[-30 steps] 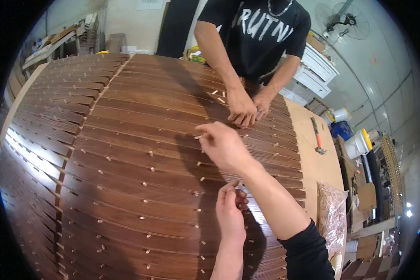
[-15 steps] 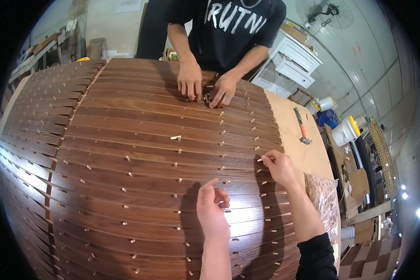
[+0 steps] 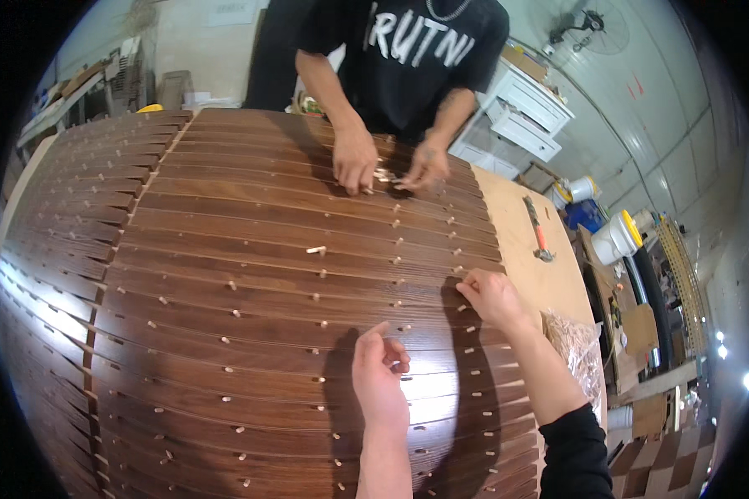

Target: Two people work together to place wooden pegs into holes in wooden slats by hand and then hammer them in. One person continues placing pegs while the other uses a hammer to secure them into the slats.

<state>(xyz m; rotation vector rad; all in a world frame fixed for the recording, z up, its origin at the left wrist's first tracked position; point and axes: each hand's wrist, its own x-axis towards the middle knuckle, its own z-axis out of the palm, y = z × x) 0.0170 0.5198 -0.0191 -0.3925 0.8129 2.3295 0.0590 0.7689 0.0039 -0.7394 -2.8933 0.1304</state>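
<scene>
Dark brown wood-grain strips point(image 3: 225, 212) lie side by side, with small pale wooden dowels standing in rows of holes. My right hand point(image 3: 493, 295) is pinched at a strip near the right ends, just nearer than a standing dowel point(image 3: 458, 269). Its fingertips hide most of the dowel they grip. Over the middle right strips hovers my left hand point(image 3: 380, 359), its index finger stretched out and the others curled in. Whatever lies in that palm is hidden. One loose dowel point(image 3: 314, 249) rests on its side beside a standing one.
Across the strips, a co-worker's hands point(image 3: 356, 162) handle a small pile of dowels point(image 3: 383, 175). A red-handled hammer point(image 3: 541, 237) lies on the pale board point(image 3: 520, 208) at right. Near my right forearm is a clear plastic bag point(image 3: 576, 349) of dowels.
My right fingertips have closed in over the dowel that showed between them before. My left hand stays almost still. The co-worker's hands have shifted right, uncovering more of the dowel pile.
</scene>
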